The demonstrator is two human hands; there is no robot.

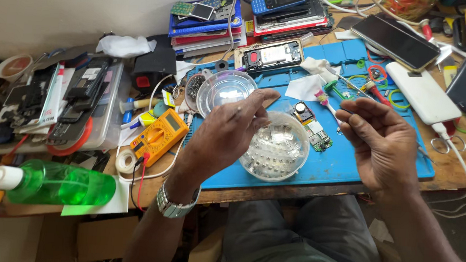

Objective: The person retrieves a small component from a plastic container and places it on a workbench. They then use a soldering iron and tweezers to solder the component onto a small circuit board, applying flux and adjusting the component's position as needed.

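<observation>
1. the left hand [227,130] is curled, fingertips pinching the rim of a clear lid [224,91] held tilted just above and behind a clear round tub [277,150] of small clear parts.
2. the right hand [380,140] is closed around a thin tool [329,105] with a pink and white tip that points left toward the tub.
3. a small circuit board [311,125] lies on the blue mat [344,165] between the two hands, just beyond the tub and under the tool tip.
4. judged from this, the lid is best kept level and clear of the tub mouth, so the small parts stay put, and the tool tip kept off the board until steady.
5. left of the left hand sit a yellow meter [160,134], a roll of tape [127,161] and a green spray bottle [60,184] on the tabletop [457,166].
6. hard to tell: what the clear parts are, and how the right fingers grip the tool, since the hand's back hides them.
</observation>
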